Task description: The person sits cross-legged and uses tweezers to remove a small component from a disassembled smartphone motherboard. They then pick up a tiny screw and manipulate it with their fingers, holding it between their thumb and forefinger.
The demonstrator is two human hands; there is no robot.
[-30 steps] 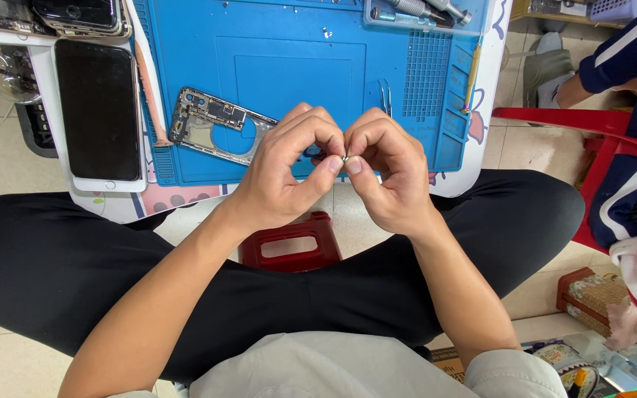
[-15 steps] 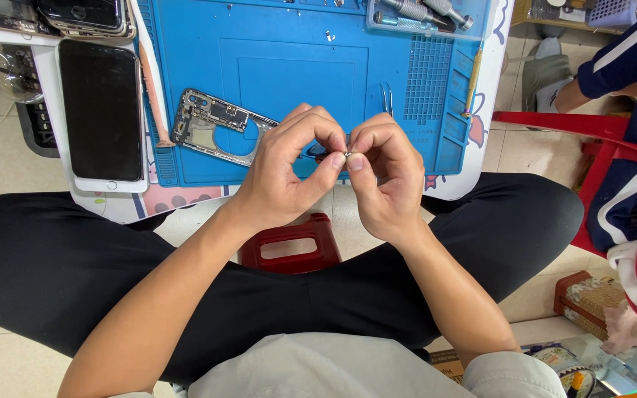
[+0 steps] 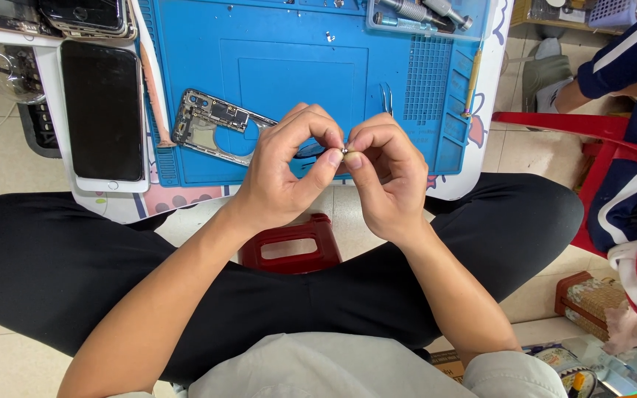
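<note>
- i'm looking down at a tiled floor where a low white table [image 3: 473, 184] is carrying a blue work mat [image 3: 296, 44], the mat's near edge sitting just behind my hands.
- open room is lying mostly over the middle of the mat; the near side is being closed in by my crossed legs in black trousers [image 3: 75, 258], with a red stool [image 3: 289, 247] showing between them.
- a tray section [image 3: 481, 18] at the mat's far right is holding screwdrivers [image 3: 422, 11].
- an opened phone frame [image 3: 211, 125] is lying on the mat just left of my hands, and a dark-screened phone [image 3: 103, 110] is resting off the mat's left edge.
- a red chair [image 3: 628, 169] and another person's dark sleeve [image 3: 621, 51] are crowding the right side.
- my left hand [image 3: 282, 173] and right hand [image 3: 385, 173] are meeting fingertip to fingertip above the mat's near edge, both pinching a tiny metallic part [image 3: 344, 151] between thumbs and forefingers, the other fingers curling in.
</note>
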